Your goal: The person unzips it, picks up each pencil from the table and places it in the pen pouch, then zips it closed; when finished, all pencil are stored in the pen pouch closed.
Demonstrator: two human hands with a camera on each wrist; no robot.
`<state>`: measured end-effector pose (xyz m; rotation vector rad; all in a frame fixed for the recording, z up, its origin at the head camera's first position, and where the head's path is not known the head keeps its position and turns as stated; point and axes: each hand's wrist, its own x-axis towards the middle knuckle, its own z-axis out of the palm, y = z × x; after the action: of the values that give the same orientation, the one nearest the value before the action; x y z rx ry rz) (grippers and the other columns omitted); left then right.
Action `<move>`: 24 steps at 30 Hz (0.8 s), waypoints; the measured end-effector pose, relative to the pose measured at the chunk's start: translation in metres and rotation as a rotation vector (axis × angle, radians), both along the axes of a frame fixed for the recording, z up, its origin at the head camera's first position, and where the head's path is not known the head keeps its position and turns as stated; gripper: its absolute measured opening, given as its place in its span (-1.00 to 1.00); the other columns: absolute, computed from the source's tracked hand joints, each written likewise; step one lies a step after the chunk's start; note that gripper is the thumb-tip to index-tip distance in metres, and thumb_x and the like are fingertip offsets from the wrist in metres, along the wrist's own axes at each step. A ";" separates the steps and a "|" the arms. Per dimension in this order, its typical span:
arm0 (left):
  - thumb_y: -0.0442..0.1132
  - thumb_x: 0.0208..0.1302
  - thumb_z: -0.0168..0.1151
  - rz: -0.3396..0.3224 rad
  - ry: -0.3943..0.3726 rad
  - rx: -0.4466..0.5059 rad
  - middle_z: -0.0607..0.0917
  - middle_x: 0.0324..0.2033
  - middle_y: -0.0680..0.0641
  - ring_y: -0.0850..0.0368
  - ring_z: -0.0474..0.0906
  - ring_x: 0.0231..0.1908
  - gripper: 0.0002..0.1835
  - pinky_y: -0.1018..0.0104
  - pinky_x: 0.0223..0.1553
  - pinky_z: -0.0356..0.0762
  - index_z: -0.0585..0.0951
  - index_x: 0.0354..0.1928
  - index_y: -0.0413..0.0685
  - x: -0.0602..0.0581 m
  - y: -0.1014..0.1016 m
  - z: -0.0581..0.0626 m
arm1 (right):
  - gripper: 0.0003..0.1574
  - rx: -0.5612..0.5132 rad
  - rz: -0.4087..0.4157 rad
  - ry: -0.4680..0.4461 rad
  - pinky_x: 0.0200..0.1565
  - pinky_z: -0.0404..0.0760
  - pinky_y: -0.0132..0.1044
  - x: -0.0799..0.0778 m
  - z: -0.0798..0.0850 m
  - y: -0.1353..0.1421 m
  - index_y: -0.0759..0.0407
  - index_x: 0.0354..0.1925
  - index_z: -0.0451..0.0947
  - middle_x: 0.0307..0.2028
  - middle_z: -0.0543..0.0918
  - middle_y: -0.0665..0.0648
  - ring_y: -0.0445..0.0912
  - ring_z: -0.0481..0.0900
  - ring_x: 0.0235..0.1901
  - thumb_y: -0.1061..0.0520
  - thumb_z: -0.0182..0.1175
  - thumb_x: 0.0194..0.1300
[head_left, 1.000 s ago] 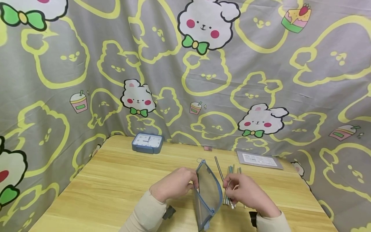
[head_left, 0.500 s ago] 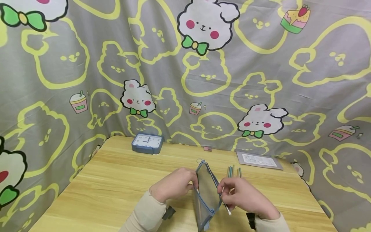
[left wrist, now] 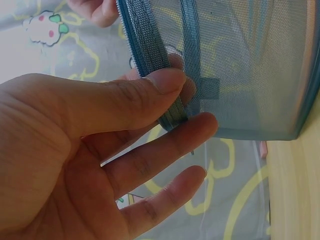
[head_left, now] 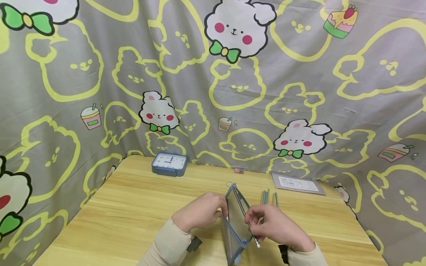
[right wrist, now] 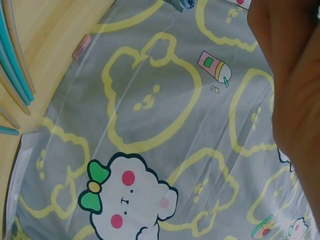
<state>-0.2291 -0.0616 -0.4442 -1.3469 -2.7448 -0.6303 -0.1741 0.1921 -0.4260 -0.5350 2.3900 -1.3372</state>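
Note:
My left hand point(head_left: 208, 210) pinches the zip edge of a blue mesh zip pouch point(head_left: 229, 242); the pouch stands on the table with its mouth spread open. Close up in the left wrist view, the thumb presses the zip tape point(left wrist: 150, 45) against the fingers. My right hand point(head_left: 273, 224) holds a slim dark pencil point(head_left: 241, 204) by its lower part. The pencil's far end lies within the pouch mouth, and its white-tipped near end point(head_left: 257, 244) sticks out below the fingers. More pencils point(head_left: 265, 197) lie beyond my right hand, partly hidden by it.
A blue alarm clock point(head_left: 169, 164) sits at the table's back left. At the back right lies a grey packet point(head_left: 298, 183) with a white label. A small pink block point(head_left: 238, 170) is by the back edge. A patterned curtain point(head_left: 196, 85) surrounds the table.
My right hand has carried the pencil leftward, from beside the pouch to its mouth, where the far end has come inside. The left hand and pouch have stayed in place.

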 end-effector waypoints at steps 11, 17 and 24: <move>-0.47 0.29 0.40 0.005 0.014 -0.009 0.75 -0.29 0.16 0.27 0.73 -0.16 -0.81 0.52 -0.05 0.65 0.81 -0.29 0.00 0.000 0.001 0.000 | -0.81 0.015 -0.039 0.013 -0.46 0.74 -0.27 -0.003 -0.005 -0.008 0.16 -0.21 0.65 -0.46 0.63 0.05 -0.15 0.64 -0.54 0.34 0.22 0.21; -0.47 0.30 0.38 0.012 0.016 -0.019 0.75 -0.28 0.18 0.25 0.73 -0.14 -0.80 0.53 -0.04 0.64 0.82 -0.28 0.02 -0.001 0.001 -0.002 | -0.79 0.034 -0.045 0.008 -0.45 0.77 -0.22 -0.003 -0.006 -0.012 0.16 -0.20 0.65 -0.46 0.65 0.06 -0.11 0.66 -0.55 0.35 0.21 0.20; -0.45 0.31 0.40 0.011 0.024 -0.023 0.75 -0.28 0.19 0.34 0.70 -0.17 -0.82 0.55 -0.06 0.64 0.81 -0.29 0.03 -0.001 0.001 -0.002 | -0.79 0.066 -0.072 0.033 -0.49 0.77 -0.12 -0.002 -0.007 -0.015 0.16 -0.19 0.64 -0.49 0.66 0.05 -0.09 0.66 -0.59 0.35 0.22 0.18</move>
<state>-0.2301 -0.0610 -0.4467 -1.3334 -2.7475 -0.5797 -0.1758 0.1766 -0.4326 -0.4607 2.4929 -1.2825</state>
